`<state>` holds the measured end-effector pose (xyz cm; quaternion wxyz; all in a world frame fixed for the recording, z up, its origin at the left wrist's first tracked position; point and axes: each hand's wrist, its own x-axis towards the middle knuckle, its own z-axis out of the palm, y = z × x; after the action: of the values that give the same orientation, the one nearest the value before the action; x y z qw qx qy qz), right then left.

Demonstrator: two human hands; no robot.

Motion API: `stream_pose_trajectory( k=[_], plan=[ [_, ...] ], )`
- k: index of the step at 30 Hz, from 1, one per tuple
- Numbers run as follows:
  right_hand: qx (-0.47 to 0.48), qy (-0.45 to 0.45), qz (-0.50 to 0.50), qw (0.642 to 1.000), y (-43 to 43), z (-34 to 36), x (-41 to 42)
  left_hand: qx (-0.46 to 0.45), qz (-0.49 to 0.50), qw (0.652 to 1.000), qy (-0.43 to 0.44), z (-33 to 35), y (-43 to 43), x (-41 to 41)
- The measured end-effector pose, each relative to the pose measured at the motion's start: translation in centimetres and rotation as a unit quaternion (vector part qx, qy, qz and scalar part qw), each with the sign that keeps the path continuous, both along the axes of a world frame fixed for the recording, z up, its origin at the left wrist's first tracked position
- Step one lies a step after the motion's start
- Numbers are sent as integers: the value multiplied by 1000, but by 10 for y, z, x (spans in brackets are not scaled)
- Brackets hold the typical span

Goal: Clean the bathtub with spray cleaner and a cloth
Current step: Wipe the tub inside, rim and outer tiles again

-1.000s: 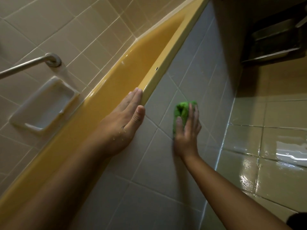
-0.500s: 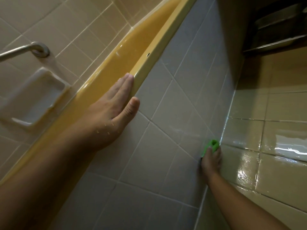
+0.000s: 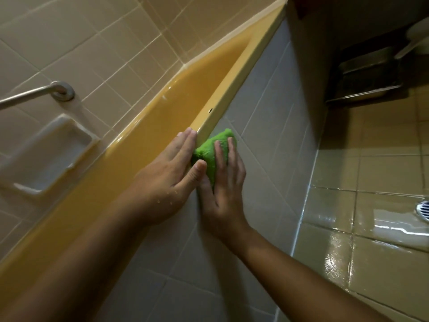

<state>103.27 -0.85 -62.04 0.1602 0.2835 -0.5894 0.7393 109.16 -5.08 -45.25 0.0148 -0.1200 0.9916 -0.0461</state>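
Fingers [image 3: 219,155] of your right hand [image 3: 222,198] are pressing the cloth [image 3: 212,147] flat; wipe evenly beneath the bathtub rim [image 3: 228,96].

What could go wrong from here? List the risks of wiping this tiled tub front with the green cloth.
1. The floor is glossy and wet; a shifting foot could slip.
2. The left hand, dotted with water drops, lies flat on the smooth yellow rim; leaned on, it might slide.
3. The right hand presses the bunched green cloth with straight fingers, not gripping it, so it could slip out.
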Motion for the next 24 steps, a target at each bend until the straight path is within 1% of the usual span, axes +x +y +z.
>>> stream_pose_trajectory(
  k=[2, 4, 7, 10, 12, 15, 19, 21, 24],
  plan=[
    [2, 38, 2, 999, 1, 6, -21, 13, -2, 1000, 10, 0, 0, -3],
    [6, 35, -6, 999, -1, 11, -43, 18, 0, 1000, 14, 1, 1, -6],
    [12, -19, -8, 1000, -4, 15, -71, 8, 2, 1000, 4, 1, 3, -10],
    [31, -62, -7, 998, -7, 4, -91, 6, 5, 1000, -6, 1, 4, -13],
    [43, -86, -10, 995, -8, -16, -95, 11, 8, 1000, -7, 2, 4, -13],
    [48, -174, 8, 984, -4, -61, -88, 16, 6, 1000, -11, 2, 2, -14],
    [57, -300, 13, 952, -3, -125, -78, 7, 7, 1000, -15, 2, 3, -16],
    [69, -382, 15, 921, -3, -159, -74, 5, 8, 1000, -19, 2, 4, -17],
    [85, -497, 24, 863, -1, -211, -67, 4, 10, 1000, -25, 3, 6, -19]
  ],
)
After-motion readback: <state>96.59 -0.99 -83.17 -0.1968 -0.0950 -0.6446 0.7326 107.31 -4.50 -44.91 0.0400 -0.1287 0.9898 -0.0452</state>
